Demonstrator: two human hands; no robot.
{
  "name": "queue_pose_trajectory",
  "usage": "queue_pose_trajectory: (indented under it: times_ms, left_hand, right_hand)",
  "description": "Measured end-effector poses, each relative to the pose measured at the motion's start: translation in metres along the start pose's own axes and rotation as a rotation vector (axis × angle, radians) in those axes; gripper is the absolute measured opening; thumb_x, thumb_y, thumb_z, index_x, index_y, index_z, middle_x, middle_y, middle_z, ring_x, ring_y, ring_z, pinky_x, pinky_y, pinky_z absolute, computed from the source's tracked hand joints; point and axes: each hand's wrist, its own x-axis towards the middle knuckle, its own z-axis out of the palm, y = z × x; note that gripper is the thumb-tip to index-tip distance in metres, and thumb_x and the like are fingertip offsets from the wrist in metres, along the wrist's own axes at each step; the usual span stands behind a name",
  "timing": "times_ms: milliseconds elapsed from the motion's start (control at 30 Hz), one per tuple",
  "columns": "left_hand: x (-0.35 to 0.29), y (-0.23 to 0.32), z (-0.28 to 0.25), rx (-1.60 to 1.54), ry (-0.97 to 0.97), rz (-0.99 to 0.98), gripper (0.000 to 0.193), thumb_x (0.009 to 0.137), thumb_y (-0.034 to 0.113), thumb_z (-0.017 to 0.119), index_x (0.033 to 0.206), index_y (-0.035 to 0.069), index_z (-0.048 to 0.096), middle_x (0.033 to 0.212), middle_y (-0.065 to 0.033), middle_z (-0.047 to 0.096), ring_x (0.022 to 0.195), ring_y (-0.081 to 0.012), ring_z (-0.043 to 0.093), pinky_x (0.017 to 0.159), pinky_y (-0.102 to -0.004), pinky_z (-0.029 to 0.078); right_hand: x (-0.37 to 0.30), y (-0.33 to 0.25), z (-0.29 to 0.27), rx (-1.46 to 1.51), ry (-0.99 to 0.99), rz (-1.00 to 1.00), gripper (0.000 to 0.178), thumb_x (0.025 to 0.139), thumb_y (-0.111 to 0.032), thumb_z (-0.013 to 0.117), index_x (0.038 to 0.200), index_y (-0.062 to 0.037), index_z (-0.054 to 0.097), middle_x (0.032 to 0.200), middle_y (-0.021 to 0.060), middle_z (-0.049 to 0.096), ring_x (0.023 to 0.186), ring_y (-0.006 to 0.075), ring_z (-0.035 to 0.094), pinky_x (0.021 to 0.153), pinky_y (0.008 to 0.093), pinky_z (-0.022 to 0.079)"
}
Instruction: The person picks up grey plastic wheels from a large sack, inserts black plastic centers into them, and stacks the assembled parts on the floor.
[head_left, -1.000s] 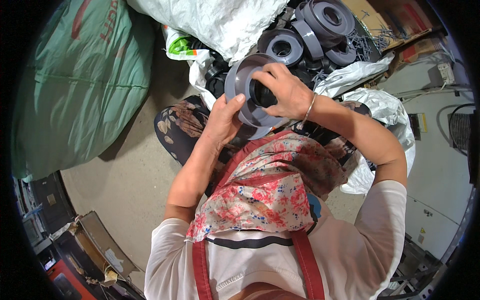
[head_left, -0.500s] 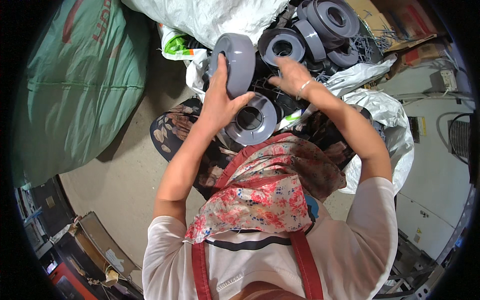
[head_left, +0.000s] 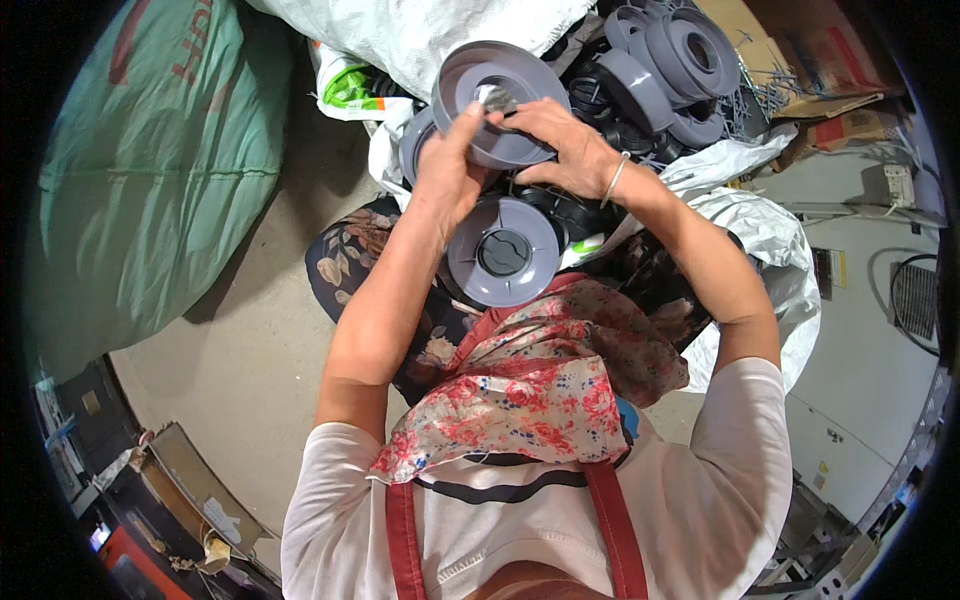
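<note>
A round grey plastic dish [head_left: 452, 82] with a raised rim is held tilted in front of me. My left hand [head_left: 446, 180] closes on its near left side, thumb over the rim. My right hand [head_left: 572, 150] grips its near right side, fingertips at the hub; a small shiny piece [head_left: 494, 98] shows in the hub. Left of my left hand, another grey rim [head_left: 414, 146] is partly hidden; whether it touches the hand, I cannot tell. Closer to me, near my lap, lies a grey flanged disc [head_left: 480, 278] with a black round piece [head_left: 504, 252] in its centre.
Several grey ring parts [head_left: 682, 52] are piled at the far right, with black round parts [head_left: 592, 92] beside them. White sacking [head_left: 420, 30] lies behind, and a cardboard box [head_left: 835, 50] stands far right. A large green sack [head_left: 160, 200] stands on the left.
The grey dish has turned from edge-on to face up. My right hand has moved left from beside the pile onto it. A black centre piece now shows in the lower disc.
</note>
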Motion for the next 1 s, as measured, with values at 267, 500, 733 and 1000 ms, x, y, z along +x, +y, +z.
queue_pose_trajectory:
  times_ms: [267, 500, 733, 1000]
  left_hand:
    - [-0.011, 0.013, -0.009, 0.299, 0.117, 0.393, 0.026, 0.08, 0.02, 0.065, 0.099, 0.004, 0.055, 0.086, -0.0066, 0.061, 0.076, -0.0136, 0.056, 0.07, -0.0281, 0.046]
    - [-0.017, 0.019, -0.022, 0.289, 0.005, 0.328, 0.03, 0.079, 0.021, 0.066, 0.1, 0.003, 0.052, 0.089, -0.0035, 0.056, 0.079, -0.0103, 0.054, 0.071, -0.0246, 0.045]
    - [-0.021, 0.003, -0.017, 0.224, -0.017, 0.229, 0.035, 0.084, 0.019, 0.059, 0.111, 0.0, 0.048, 0.099, -0.0092, 0.059, 0.09, -0.0162, 0.058, 0.076, -0.0325, 0.049]
    - [-0.035, 0.002, -0.009, 0.12, -0.247, 0.09, 0.041, 0.087, 0.029, 0.054, 0.115, 0.0, 0.046, 0.105, -0.0107, 0.057, 0.093, -0.019, 0.058, 0.082, -0.0349, 0.048]
  right_hand:
    - [-0.001, 0.071, 0.089, -0.267, -0.015, 0.618, 0.032, 0.071, -0.004, 0.059, 0.099, 0.0012, 0.045, 0.096, 0.0186, 0.055, 0.091, 0.0351, 0.055, 0.079, 0.0402, 0.046]
    - [0.025, 0.067, 0.068, -0.43, -0.075, 0.778, 0.032, 0.07, -0.008, 0.056, 0.101, -0.0002, 0.05, 0.104, 0.0204, 0.053, 0.102, 0.0351, 0.049, 0.085, 0.0416, 0.044]
    - [0.018, 0.018, -0.009, -0.186, 0.375, 0.674, 0.022, 0.079, -0.015, 0.049, 0.092, 0.0023, 0.053, 0.09, 0.0274, 0.057, 0.087, 0.0411, 0.055, 0.077, 0.044, 0.044]
    - [0.016, -0.036, -0.013, -0.101, 0.133, 0.449, 0.054, 0.07, -0.035, 0.07, 0.106, 0.0001, 0.052, 0.096, 0.021, 0.053, 0.092, 0.0359, 0.053, 0.08, 0.0376, 0.044]
